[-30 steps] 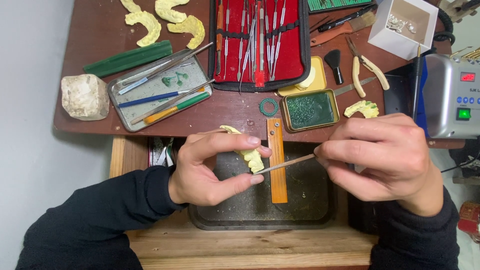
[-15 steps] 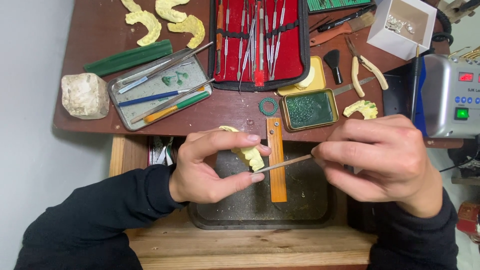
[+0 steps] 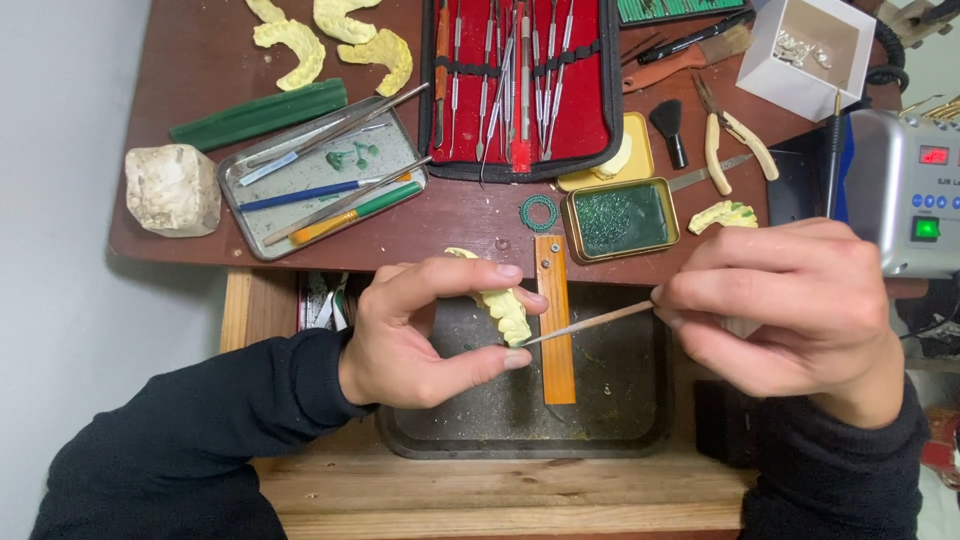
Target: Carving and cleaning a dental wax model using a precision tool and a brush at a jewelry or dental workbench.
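Carving step, judged: left hand (image 3: 420, 335) pinches cast (image 3: 503, 308) in thumb-forefinger grip; right hand (image 3: 790, 305) pinches tool (image 3: 590, 324), tip at cast's lower edge, above tray (image 3: 600, 425). Next calls for light, steady strokes.

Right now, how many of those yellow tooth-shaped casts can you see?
5, perhaps more out of view. Three casts lie at the table's top left, one cut by the frame edge; one small cast lies beside the green tin; the left hand holds the fifth.

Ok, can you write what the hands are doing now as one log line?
left hand: pinches yellow tooth cast | right hand: holds thin metal tool, tip at cast | below: dark tray
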